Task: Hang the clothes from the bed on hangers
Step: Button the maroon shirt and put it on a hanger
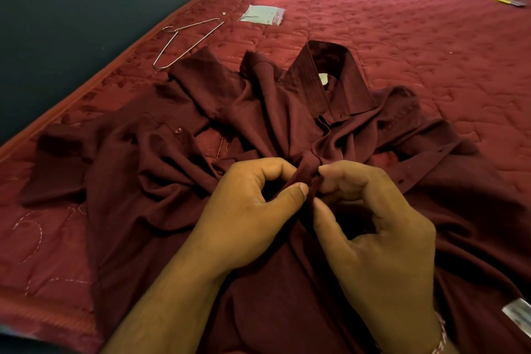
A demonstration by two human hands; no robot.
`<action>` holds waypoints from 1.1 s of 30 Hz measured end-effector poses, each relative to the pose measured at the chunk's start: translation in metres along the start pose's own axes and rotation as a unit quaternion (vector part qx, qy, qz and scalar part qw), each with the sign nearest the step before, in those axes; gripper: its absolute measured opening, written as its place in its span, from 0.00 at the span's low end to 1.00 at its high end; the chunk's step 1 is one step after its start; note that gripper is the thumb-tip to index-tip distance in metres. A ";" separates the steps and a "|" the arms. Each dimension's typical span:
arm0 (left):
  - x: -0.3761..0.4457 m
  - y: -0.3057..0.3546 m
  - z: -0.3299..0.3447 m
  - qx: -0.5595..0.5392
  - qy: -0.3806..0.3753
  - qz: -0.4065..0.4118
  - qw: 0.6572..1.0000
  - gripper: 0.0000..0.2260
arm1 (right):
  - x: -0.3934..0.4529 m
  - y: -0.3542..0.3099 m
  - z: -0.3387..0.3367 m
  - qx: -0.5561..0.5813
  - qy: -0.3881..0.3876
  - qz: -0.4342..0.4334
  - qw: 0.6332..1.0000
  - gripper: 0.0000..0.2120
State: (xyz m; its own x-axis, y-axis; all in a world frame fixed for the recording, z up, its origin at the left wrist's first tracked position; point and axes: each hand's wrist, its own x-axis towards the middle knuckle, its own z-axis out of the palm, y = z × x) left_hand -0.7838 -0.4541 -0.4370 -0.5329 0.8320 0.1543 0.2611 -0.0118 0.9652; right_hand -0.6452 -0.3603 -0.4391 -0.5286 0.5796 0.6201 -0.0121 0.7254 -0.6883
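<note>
While shirt is lying crumpled on bed, hanger partly hiding under sleeve. Left hand and right hand pinching bunched shirt front between thumbs and fingertips; fabric concealing what they are gripping.

left hand + right hand — pinch maroon shirt | wire hanger — beside it

The shirt partly hides the hanger, perhaps its shoulder.
</note>
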 end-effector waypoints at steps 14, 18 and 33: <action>-0.004 0.006 -0.001 -0.056 0.011 0.006 0.998 0.09 | -0.003 0.003 -0.003 -0.041 0.025 -0.041 0.998 0.09; -0.006 0.006 0.009 0.078 0.081 0.115 0.987 0.08 | -0.003 0.006 0.002 -0.083 0.033 -0.046 0.995 0.06; -0.002 0.004 -0.002 -0.155 -0.019 -0.032 0.987 0.08 | 0.000 0.003 -0.003 -0.047 0.031 -0.049 0.997 0.05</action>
State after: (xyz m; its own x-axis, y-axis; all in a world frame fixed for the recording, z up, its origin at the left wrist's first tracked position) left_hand -0.7836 -0.4571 -0.4332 -0.5081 0.8567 0.0888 -0.0341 -0.1230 0.9918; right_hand -0.6432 -0.3567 -0.4401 -0.4748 0.5245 0.7068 0.0208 0.8095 -0.5867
